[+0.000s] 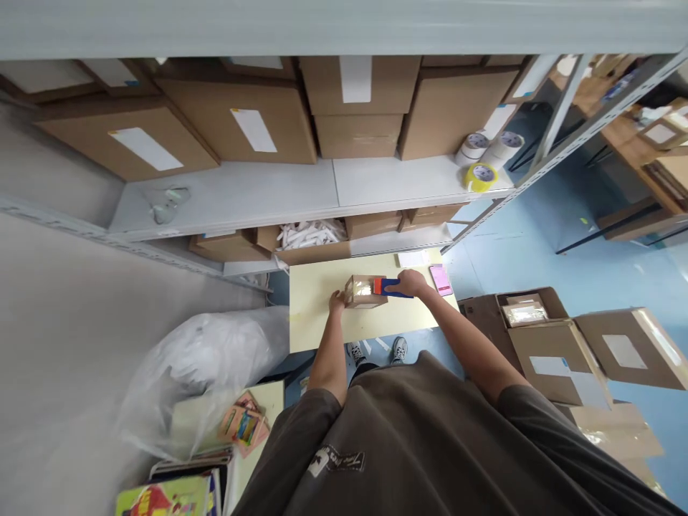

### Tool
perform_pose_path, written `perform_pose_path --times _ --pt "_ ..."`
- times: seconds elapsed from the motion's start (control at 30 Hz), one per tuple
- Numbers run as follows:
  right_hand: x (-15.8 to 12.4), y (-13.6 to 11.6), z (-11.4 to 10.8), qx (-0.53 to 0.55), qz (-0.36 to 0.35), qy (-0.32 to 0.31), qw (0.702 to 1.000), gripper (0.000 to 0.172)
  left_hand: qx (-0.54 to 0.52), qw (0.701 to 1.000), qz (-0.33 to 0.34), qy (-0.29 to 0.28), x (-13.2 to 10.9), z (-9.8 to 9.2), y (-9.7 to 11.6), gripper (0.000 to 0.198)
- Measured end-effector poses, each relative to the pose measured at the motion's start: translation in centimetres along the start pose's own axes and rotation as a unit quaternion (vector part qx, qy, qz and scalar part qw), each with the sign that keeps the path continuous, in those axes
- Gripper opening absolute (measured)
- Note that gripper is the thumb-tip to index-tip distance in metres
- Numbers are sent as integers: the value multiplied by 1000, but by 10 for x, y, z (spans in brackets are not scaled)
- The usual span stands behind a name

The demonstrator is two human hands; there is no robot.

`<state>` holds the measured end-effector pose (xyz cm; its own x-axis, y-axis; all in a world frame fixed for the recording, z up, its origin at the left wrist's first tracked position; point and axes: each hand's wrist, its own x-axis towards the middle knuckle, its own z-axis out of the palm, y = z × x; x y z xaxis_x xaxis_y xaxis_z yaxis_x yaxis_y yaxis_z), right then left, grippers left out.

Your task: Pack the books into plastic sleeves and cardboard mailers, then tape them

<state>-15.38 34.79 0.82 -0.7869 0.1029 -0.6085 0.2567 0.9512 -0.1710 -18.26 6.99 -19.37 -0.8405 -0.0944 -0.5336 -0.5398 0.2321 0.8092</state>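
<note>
A small cardboard box (367,300) sits on the pale yellow table (317,330), with shiny clear tape over its top and left end. At that left end, my left hand (337,302) steadies the box, its fingers bent against the side. My right hand (411,282) is closed around a blue tape dispenser (395,287) with an orange-red front part, which rests against the right of the box top. A phone with a pink screen (441,280) lies right of my right hand. Behind that hand is a white stack, perhaps labels (413,259).
A grey shelf (269,188) with large cartons (244,122) and tape rolls, one yellow (480,177), spans the front. A bulky plastic bag (215,358) stands left. Open cartons (553,358) stand on the floor at right. Books (166,498) lie at lower left.
</note>
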Motion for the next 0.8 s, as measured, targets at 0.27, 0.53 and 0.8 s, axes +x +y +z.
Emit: perform_pose_path --times 0.27,0.53,0.8 --pt "4 -106 -17 -66 -51 -7 997 76 58 996 57 -46 -25 -27 20 72" --pt "5 -44 -16 -35 -47 -42 997 70 120 990 73 18 -53 15 28 67" --pt "-17 126 -19 -27 78 21 996 69 167 981 99 6 -57 39 45 62"
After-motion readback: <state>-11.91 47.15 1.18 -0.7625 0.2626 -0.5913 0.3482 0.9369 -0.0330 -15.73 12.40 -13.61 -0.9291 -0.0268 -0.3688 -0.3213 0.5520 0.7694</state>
